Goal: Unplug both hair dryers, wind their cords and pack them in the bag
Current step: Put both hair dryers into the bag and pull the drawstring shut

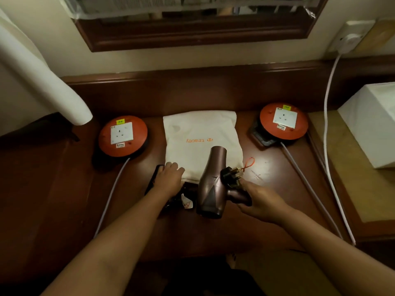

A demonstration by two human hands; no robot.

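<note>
A cream cloth bag (198, 133) with orange lettering lies flat in the middle of the dark wooden table (277, 189). My right hand (260, 201) grips the handle of a bronze hair dryer (210, 184), along with its black plug (230, 175), just over the bag's near edge. My left hand (170, 180) grips the bag's near left corner. A second, black hair dryer (154, 180) lies mostly hidden under my left hand and wrist, with a white tag (188, 202) beside it. An orange drawstring loop (249, 162) sticks out at the bag's right.
Two orange cable reels with white sockets sit on the table, one on the left (123, 136) and one on the right (284, 121); nothing is plugged into them. Their grey cables trail toward me. A white box (372, 122) stands at the far right, a wall socket (350, 37) above it.
</note>
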